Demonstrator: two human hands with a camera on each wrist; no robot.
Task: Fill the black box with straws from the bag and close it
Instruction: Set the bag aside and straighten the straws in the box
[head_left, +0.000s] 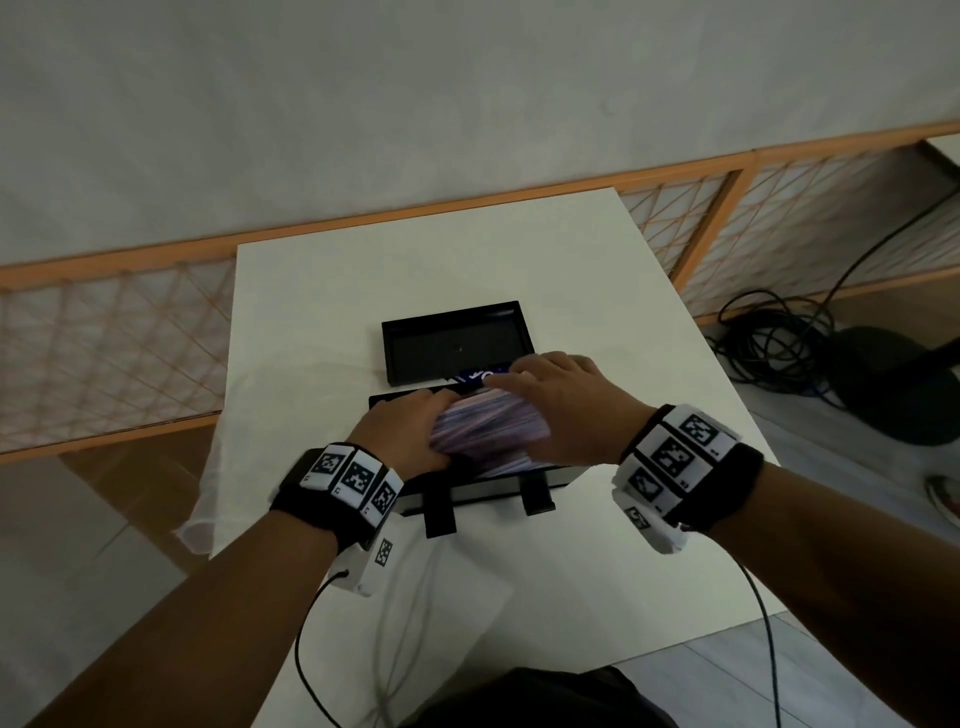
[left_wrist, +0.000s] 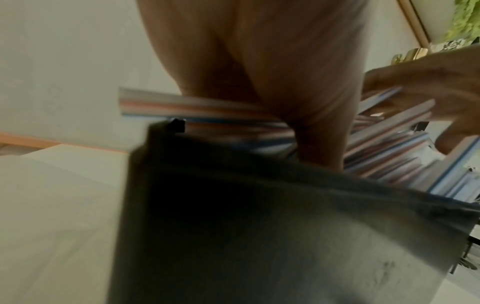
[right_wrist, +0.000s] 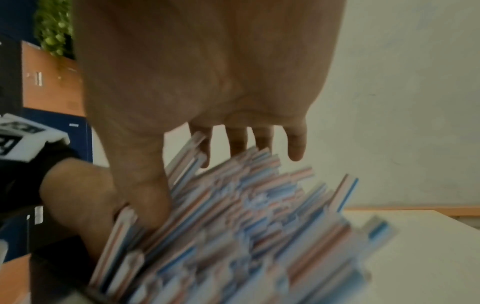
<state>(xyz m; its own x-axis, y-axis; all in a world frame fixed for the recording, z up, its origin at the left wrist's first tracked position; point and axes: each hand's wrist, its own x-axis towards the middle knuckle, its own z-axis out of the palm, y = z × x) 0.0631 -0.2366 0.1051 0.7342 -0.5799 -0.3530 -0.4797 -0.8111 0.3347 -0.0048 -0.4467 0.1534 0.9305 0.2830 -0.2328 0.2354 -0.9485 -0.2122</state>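
Note:
The black box (head_left: 483, 488) stands open in the middle of the white table (head_left: 649, 519), two black straps hanging from its front wall. Its lid (head_left: 452, 343) lies tipped back behind it, inside up. A thick bundle of red, white and blue striped straws (head_left: 493, 426) sits in the box, heaped above the rim. My left hand (head_left: 410, 431) grips the bundle's left end, fingers curled over it. My right hand (head_left: 561, 400) lies on the right part with straight fingers, the thumb pressing the straws (right_wrist: 246, 226). A blue printed bag piece (head_left: 478, 376) shows under the right fingertips. The box wall (left_wrist: 259, 226) fills the left wrist view.
Clear plastic (head_left: 441, 597) lies on the table in front of the box, and more hangs over the left edge (head_left: 202, 519). An orange-framed lattice screen (head_left: 104, 338) runs behind the table. Black cables (head_left: 779, 332) coil on the floor at the right.

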